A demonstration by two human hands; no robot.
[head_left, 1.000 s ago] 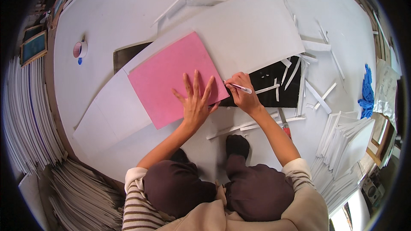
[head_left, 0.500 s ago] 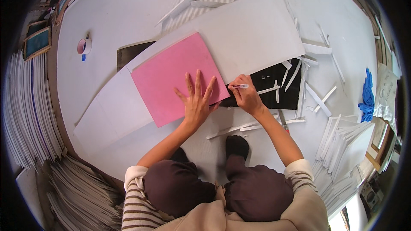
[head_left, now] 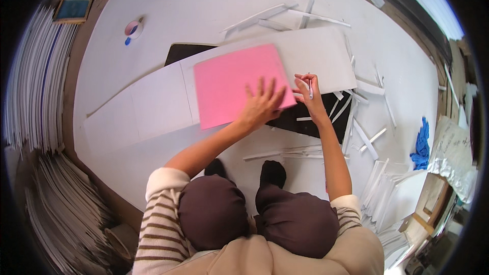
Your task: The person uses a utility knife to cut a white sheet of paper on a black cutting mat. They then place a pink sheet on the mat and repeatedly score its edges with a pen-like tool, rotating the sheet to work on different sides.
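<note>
A pink square board (head_left: 234, 89) lies on a long white sheet (head_left: 158, 99) that has thin cross lines to the left of the board. My left hand (head_left: 262, 104) rests on the board's lower right part with its fingers spread, slightly blurred. Just off the board's right edge, my right hand (head_left: 311, 99) holds a slim, pale pen (head_left: 310, 89) upright between its fingers. Part of a black cutting mat (head_left: 305, 125) shows under the sheet near my right hand, and another dark piece (head_left: 186, 52) shows beyond the sheet's far edge.
White offcut strips (head_left: 367, 140) lie scattered at the right and far side. A tape roll (head_left: 133, 29) stands at the far left, and a crumpled blue cloth or plastic (head_left: 421, 145) lies at the right. Stacked sheets (head_left: 38, 86) line the left; more sheets (head_left: 379, 188) lean at the right.
The pink board has slid right along the white sheet under my left hand. My right hand has lifted the pen from beside the board's corner. The view has also turned.
</note>
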